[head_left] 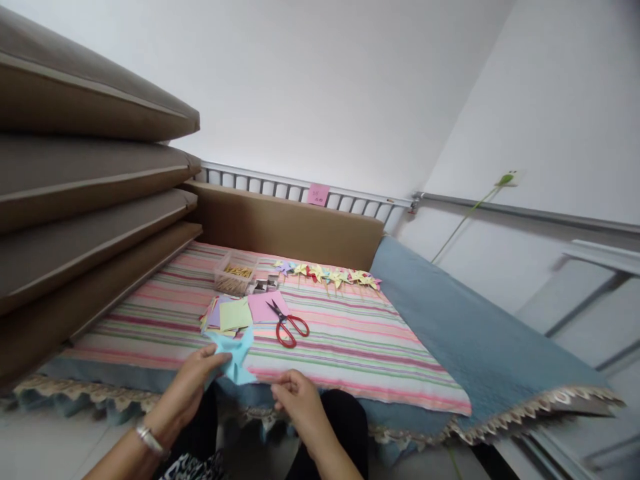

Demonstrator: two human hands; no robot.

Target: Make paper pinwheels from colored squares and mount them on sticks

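In the head view, my left hand pinches a light-blue piece of paper, cut and folded in at its centre like a pinwheel. To its right is my right hand, with thumb and fingertips pressed together; whatever they hold is too small to make out. Just beyond the blue paper lie stacked coloured paper squares, yellow-green on top, with a pink square beside them. Red-handled scissors rest with their tips on the pink sheet.
A clear plastic box of small sticks stands at the back left, with small metallic boxes beside it. Several finished paper pinwheels lie in a row on the striped cloth. Stacked brown cushions rise on the left.
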